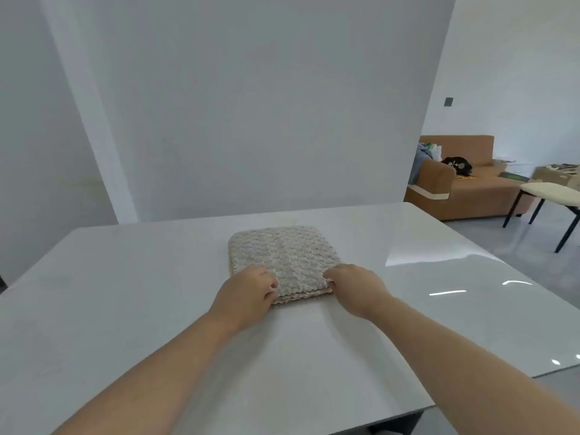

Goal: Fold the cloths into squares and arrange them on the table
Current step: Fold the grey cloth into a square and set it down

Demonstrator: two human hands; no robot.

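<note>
A beige, textured cloth (284,255) lies folded in layers near the middle of the glossy white table (125,293). It has a roughly square shape with rounded far corners. My left hand (248,293) pinches the near left corner of the cloth, fingers curled over its edge. At the near right corner my right hand (357,287) grips the same way. Both forearms reach in from the bottom of the view. No other cloth is in sight.
A plain white wall stands just behind the table's far edge. To the right, beyond the table's edge, are a cream-seated chair (555,193) with black legs and a brown sofa (477,186) with items on it.
</note>
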